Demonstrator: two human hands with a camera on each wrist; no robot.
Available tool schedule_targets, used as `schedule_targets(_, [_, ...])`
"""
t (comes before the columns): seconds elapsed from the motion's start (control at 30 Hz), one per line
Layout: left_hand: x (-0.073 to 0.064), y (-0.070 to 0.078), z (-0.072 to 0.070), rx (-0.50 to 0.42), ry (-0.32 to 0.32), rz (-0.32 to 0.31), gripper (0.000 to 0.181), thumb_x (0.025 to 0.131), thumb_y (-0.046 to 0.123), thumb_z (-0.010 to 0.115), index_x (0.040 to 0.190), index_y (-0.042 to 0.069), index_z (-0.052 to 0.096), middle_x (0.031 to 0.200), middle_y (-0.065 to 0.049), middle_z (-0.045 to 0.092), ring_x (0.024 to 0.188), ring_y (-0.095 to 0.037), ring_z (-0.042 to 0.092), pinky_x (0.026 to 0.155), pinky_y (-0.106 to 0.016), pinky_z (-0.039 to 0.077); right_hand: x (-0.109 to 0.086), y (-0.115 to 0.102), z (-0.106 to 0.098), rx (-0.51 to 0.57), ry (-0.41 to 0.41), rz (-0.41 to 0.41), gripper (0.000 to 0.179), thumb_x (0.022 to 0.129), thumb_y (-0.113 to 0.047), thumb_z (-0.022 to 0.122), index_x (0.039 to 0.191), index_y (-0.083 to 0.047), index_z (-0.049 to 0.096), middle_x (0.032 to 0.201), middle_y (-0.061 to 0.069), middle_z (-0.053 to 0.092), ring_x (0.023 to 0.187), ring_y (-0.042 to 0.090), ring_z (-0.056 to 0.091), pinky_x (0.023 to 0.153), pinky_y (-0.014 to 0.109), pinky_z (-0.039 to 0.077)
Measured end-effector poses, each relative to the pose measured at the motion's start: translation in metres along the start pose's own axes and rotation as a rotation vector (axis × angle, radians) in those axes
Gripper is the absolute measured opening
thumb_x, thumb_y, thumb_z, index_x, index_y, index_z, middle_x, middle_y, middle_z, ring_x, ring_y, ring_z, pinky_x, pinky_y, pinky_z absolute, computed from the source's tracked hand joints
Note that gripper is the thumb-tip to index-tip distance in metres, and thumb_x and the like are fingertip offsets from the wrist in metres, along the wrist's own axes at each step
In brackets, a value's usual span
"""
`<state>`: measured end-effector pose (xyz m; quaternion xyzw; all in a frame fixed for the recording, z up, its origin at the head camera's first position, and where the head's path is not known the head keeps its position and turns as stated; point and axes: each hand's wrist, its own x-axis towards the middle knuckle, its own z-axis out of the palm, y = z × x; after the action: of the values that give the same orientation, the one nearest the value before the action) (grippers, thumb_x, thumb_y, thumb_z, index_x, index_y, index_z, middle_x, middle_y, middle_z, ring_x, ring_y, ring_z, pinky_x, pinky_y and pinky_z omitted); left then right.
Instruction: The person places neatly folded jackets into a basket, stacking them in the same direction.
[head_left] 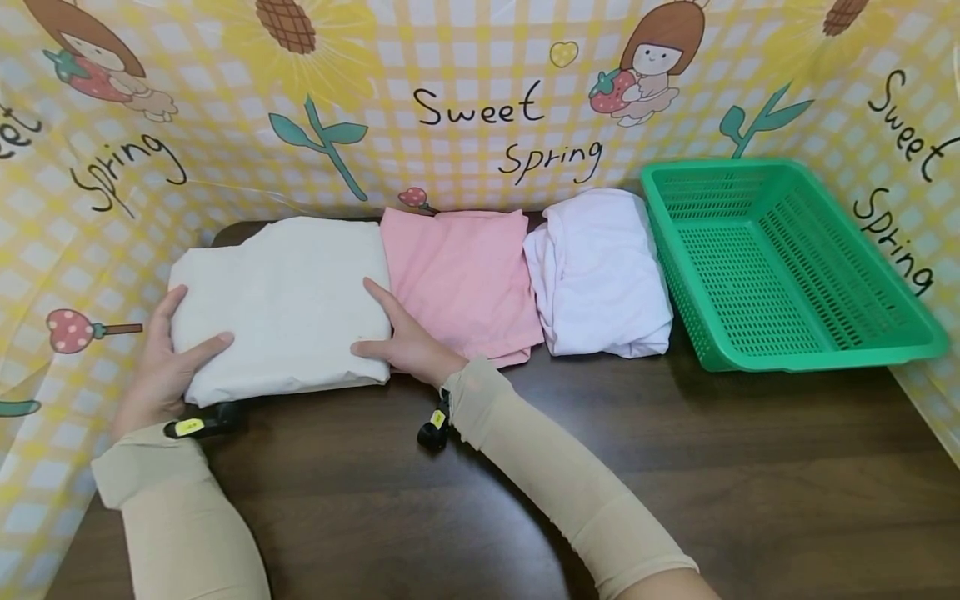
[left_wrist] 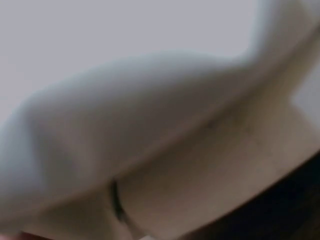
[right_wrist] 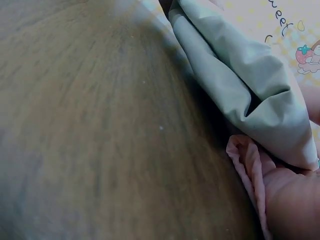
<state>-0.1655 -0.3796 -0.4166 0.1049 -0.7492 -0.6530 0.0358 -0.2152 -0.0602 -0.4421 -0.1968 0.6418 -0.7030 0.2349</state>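
- While the head view takes in the whole counter [head_left: 360,517], its backdrop [head_left: 480,50] carries the readable words: "Sweet" over "Spring" at the middle, the same pair at the right, and "Spring" with a cut-off "eet" at the left. Yellow labels [head_left: 189,427] on the black wrist cameras [head_left: 225,419] are too small to read.
- Also in the head view, the white folded cloth [head_left: 285,308] lies between the two hands, which are apart from each other and clamped on its opposite ends: the left hand [head_left: 165,358] grips the left edge, thumb on top; the right hand [head_left: 412,337] holds the right edge. To its right come the pink cloth [head_left: 465,283], a pale lilac cloth [head_left: 603,283] and the green basket [head_left: 825,360].
- From the left wrist, pale fabric fills the upper part; blur hides how the fingers lie.
- From the right wrist, "Sweet" reads at the upper right; the white folded cloth shows its layered side, and pink fabric touches the right hand below it.
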Motion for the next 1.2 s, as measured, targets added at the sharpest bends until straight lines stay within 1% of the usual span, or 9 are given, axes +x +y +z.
schedule_targets(0.1, [0.000,0.001,-0.001,-0.050,-0.006,0.016,0.088,0.095,0.001,0.067,0.160,0.042,0.023,0.167,0.007,-0.013,0.145,-0.005,-0.003,0.114,-0.015,0.007,-0.001,0.001,0.000,-0.034,0.005,-0.019,0.097,0.092,-0.005,0.074,0.163,-0.036,0.015,0.165,-0.016,0.010,0.146,0.002,0.016,0.116,0.029,0.025])
schedule_targets(0.2, [-0.001,0.003,-0.003,-0.124,-0.026,0.035,0.086,0.095,-0.002,0.065,0.159,0.040,0.026,0.167,0.009,-0.009,0.145,-0.006,0.003,0.109,-0.011,0.022,-0.002,0.001,0.000,-0.064,0.011,-0.026,0.096,0.092,-0.009,0.074,0.163,-0.037,0.015,0.165,-0.019,0.010,0.147,0.000,0.013,0.119,0.033,0.020])
schedule_targets(0.27, [-0.002,0.005,-0.005,-0.195,-0.044,0.043,0.084,0.095,-0.005,0.063,0.159,0.039,0.029,0.166,0.007,-0.003,0.142,-0.012,0.019,0.096,-0.011,0.041,-0.003,0.002,-0.001,-0.074,0.015,-0.028,0.096,0.092,-0.010,0.075,0.162,-0.039,0.015,0.165,-0.021,0.009,0.148,-0.001,0.010,0.120,0.036,0.018])
schedule_targets(0.33, [-0.003,0.008,-0.006,-0.274,-0.061,0.049,0.083,0.095,-0.008,0.061,0.158,0.037,0.032,0.164,0.005,0.004,0.130,-0.011,0.038,0.077,-0.014,0.052,-0.003,0.003,-0.001,-0.072,0.017,-0.031,0.096,0.092,-0.011,0.075,0.162,-0.040,0.015,0.164,-0.022,0.009,0.148,-0.001,0.008,0.121,0.037,0.016])
schedule_targets(0.47, [-0.006,0.015,-0.005,-0.398,-0.081,0.070,0.081,0.094,-0.013,0.058,0.157,0.033,0.037,0.154,0.005,0.020,0.106,-0.009,0.055,0.067,-0.023,0.058,-0.004,0.004,-0.002,-0.058,0.014,-0.049,0.096,0.092,-0.011,0.075,0.161,-0.042,0.015,0.164,-0.023,0.008,0.148,-0.001,0.008,0.121,0.038,0.016])
schedule_targets(0.63, [-0.008,0.021,0.000,-0.476,-0.106,0.134,0.078,0.092,-0.019,0.054,0.155,0.026,0.041,0.141,0.004,0.031,0.111,-0.013,0.051,0.068,-0.025,0.059,-0.005,0.005,-0.003,-0.057,0.012,-0.077,0.096,0.092,-0.011,0.074,0.161,-0.041,0.015,0.165,-0.021,0.008,0.148,0.000,0.010,0.120,0.035,0.018])
schedule_targets(0.87, [-0.011,0.028,0.003,-0.512,-0.111,0.207,0.077,0.091,-0.023,0.050,0.153,0.022,0.043,0.143,-0.001,0.032,0.116,-0.017,0.049,0.069,-0.028,0.060,-0.016,-0.009,-0.003,-0.016,-0.015,-0.101,0.095,0.094,-0.008,0.071,0.164,-0.034,0.012,0.165,-0.021,0.007,0.148,0.002,0.013,0.118,0.031,0.021])
schedule_targets(0.97, [-0.013,0.033,0.004,-0.491,-0.103,0.234,0.077,0.090,-0.024,0.050,0.153,0.021,0.043,0.143,-0.003,0.033,0.116,-0.017,0.049,0.068,-0.028,0.060,-0.021,-0.013,-0.003,0.014,-0.021,-0.110,0.094,0.094,-0.007,0.071,0.163,-0.034,0.013,0.164,-0.023,0.008,0.148,0.002,0.014,0.117,0.029,0.023])
schedule_targets(1.2, [-0.018,0.049,0.009,-0.405,-0.095,0.262,0.079,0.089,-0.023,0.053,0.153,0.020,0.044,0.143,-0.003,0.036,0.117,-0.018,0.049,0.070,-0.025,0.059,-0.017,0.005,-0.005,0.072,-0.020,-0.133,0.095,0.094,-0.005,0.071,0.159,-0.046,0.016,0.162,-0.025,0.009,0.145,0.004,0.023,0.113,0.028,0.032])
